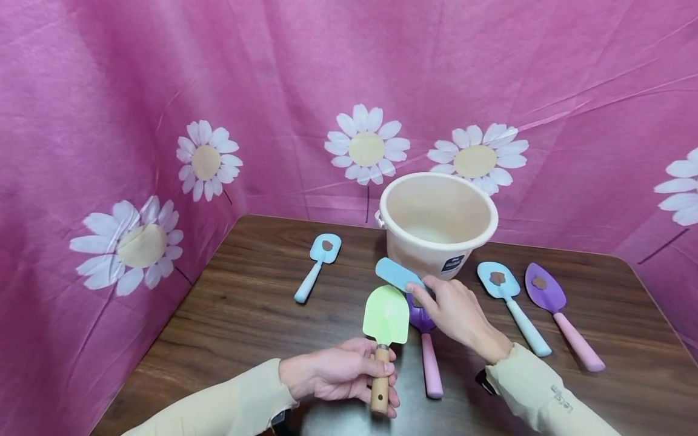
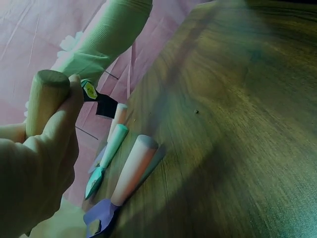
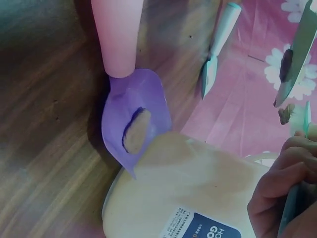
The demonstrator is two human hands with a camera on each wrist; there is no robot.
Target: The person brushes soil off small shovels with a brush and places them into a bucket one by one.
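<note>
My left hand [image 1: 349, 370] grips the wooden handle of a light-green garden trowel [image 1: 386, 315], its blade pointing away from me. Just above that blade, my right hand [image 1: 455, 307] holds a flat tool with a rounded light-blue blade [image 1: 397, 274], pointing left; its exact kind is unclear. A brown patch shows on the trowel blade [image 3: 298, 52] in the right wrist view, and a small brown lump [image 3: 286, 114] appears near the tool. Partly under my right hand, a purple trowel with a pink handle [image 1: 431, 366] lies on the table, a brown lump on its blade.
A cream bucket [image 1: 417, 251] stands at the back of the wooden table [image 1: 240, 303]. One blue trowel [image 1: 309, 280] lies on the left. Another blue trowel [image 1: 526, 324] and a purple one [image 1: 578, 339] lie on the right, each with a brown lump. Pink curtain surrounds the table.
</note>
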